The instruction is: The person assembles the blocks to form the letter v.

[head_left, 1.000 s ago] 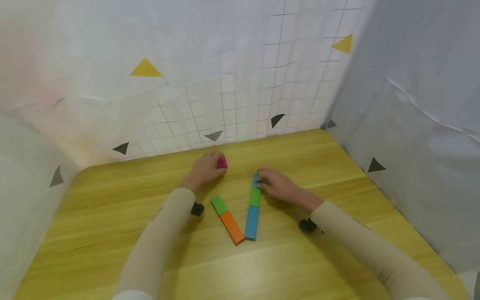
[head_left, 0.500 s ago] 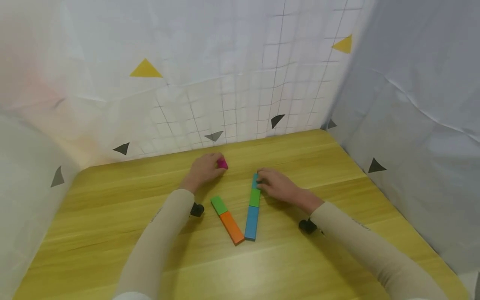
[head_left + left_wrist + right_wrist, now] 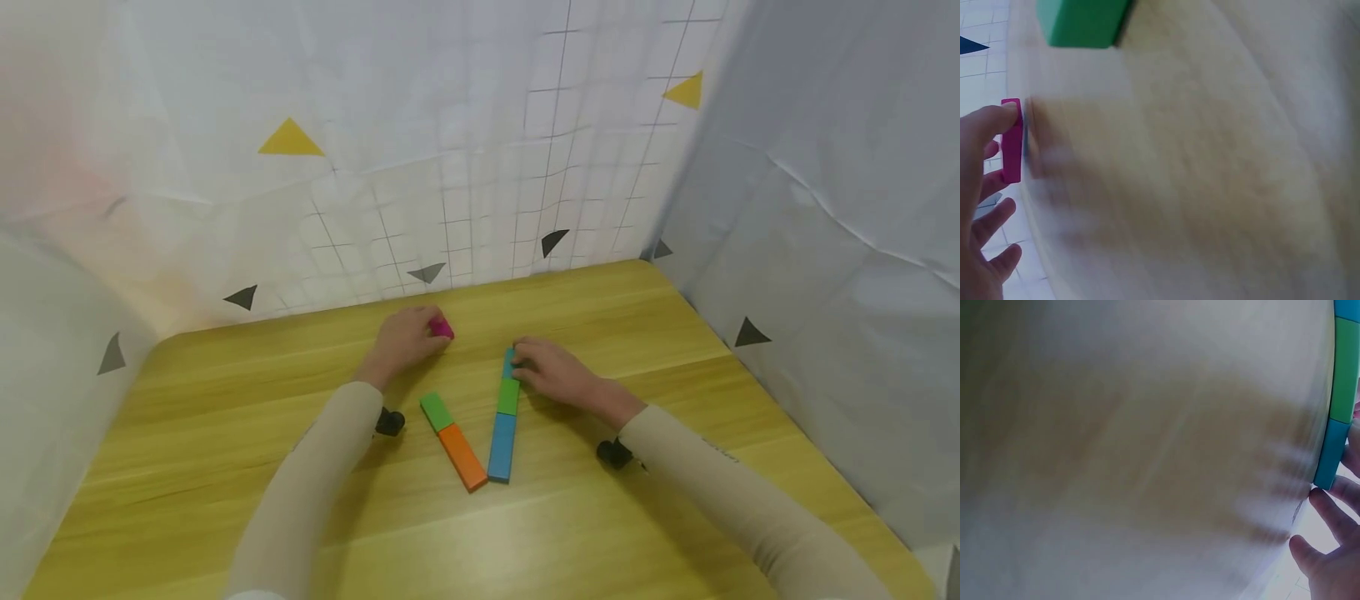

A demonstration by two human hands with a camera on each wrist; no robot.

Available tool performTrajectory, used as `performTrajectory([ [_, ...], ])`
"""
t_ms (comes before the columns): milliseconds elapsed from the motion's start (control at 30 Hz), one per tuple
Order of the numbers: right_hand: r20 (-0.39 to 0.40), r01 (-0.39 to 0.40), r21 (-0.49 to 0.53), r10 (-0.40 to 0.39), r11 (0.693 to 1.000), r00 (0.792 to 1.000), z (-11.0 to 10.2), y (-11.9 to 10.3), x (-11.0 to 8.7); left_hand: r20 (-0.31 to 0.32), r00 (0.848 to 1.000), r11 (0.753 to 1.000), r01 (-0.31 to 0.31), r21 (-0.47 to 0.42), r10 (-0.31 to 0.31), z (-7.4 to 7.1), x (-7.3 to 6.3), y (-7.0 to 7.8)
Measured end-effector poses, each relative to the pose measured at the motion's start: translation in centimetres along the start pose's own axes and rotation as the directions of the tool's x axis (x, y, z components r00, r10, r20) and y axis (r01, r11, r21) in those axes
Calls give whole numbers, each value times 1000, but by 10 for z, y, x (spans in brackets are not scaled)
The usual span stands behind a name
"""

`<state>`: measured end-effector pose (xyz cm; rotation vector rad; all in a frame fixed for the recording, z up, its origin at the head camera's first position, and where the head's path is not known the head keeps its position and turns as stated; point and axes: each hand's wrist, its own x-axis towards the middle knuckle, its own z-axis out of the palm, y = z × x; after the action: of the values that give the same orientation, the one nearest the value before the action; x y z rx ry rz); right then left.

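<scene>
My left hand [image 3: 405,340] pinches a small magenta block [image 3: 442,327] between thumb and fingers near the table's far side. In the left wrist view this magenta block [image 3: 1012,147] stands on its narrow side in the fingers; whether it touches the table is unclear. My right hand [image 3: 551,369] grips a short light-blue block [image 3: 508,362], partly covered by the fingers. It ends a straight row with a green block [image 3: 508,397] and a longer blue block [image 3: 502,447]. Left of that row, another green block [image 3: 437,412] lies end to end with an orange block [image 3: 462,457].
The two rows form a V whose near ends almost meet. Under them is a wood-grain table [image 3: 465,542]. A white sheet wall [image 3: 480,192] with grid lines and triangle marks rises behind, and a grey-white sheet [image 3: 825,250] stands along the right.
The magenta block has turned and tilted slightly in my left hand, which has drawn a little to the left. My right hand and the rows hold their places.
</scene>
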<state>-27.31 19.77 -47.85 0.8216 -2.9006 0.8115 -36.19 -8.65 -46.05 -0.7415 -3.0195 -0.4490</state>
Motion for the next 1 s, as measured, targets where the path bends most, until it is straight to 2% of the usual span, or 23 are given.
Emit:
performTrajectory([
  [400,8,-32,0,32,1000,999,1,-2,1,-33,999,1000,4,-2,-4,-6,-10,-5],
  [667,16,-31,-8,31,999,999,2,-2,1,-29,1000,1000,5,6,-5,-3,-16,-12],
  [1000,12,-32,3,32,999,999,1,-2,1,-70,998,1000,-1,-6,1,-2,-23,-14],
])
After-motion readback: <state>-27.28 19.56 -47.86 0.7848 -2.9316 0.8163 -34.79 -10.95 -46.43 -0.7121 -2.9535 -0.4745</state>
